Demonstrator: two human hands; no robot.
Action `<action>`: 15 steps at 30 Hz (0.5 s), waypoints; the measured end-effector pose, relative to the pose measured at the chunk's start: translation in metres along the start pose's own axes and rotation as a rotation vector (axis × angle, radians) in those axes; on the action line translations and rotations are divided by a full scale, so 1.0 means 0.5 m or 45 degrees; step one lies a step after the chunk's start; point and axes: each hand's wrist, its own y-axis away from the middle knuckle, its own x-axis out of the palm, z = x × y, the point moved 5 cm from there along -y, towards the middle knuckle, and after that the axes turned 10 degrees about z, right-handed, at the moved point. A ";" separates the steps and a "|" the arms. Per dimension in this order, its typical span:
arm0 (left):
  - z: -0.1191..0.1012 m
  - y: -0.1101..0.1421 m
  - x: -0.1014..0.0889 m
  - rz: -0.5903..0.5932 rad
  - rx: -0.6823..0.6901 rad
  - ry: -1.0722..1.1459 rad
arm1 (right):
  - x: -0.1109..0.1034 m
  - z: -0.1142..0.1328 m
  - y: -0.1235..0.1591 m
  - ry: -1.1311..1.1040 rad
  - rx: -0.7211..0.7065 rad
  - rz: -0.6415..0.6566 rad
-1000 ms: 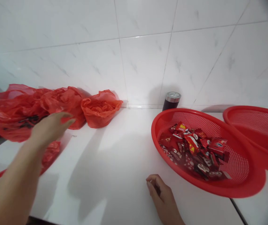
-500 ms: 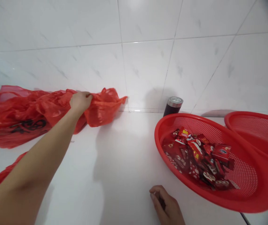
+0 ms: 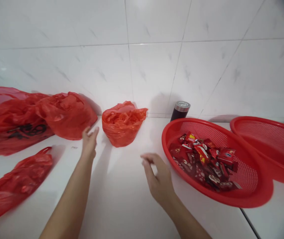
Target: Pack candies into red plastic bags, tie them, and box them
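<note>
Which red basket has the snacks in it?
The nearer oval red plastic mesh basket, holding a heap of red-wrapped snacks. The matching red basket to its right shows only bare mesh.

Probably a home kitchen or similar domestic utility corner, though not certain. Glossy white marble-look wall tiles (image 3: 152,59) meeting a white bench (image 3: 122,202), tile or stone. Everyday household goods on top: red plastic mesh baskets (image 3: 166,141), thin red plastic bags (image 3: 122,126), a dark metal-lidded canister (image 3: 180,111), wrapped sweets (image 3: 201,159) in bulk, shop-style.
</note>
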 end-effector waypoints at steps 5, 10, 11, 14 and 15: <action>0.105 0.021 0.087 0.344 -0.483 0.421 | 0.072 0.023 -0.291 0.246 0.061 0.031; 0.107 0.017 0.129 0.482 -0.463 0.592 | 0.184 -0.078 -0.365 0.257 0.286 0.288; 0.108 0.013 0.129 0.479 -0.431 0.613 | 0.202 -0.094 -0.358 0.244 0.295 0.333; 0.109 -0.005 0.111 0.434 -0.270 0.669 | 0.223 -0.115 -0.338 0.152 0.284 0.380; 0.109 -0.014 0.098 0.404 -0.211 0.677 | 0.219 -0.114 -0.337 0.105 0.273 0.364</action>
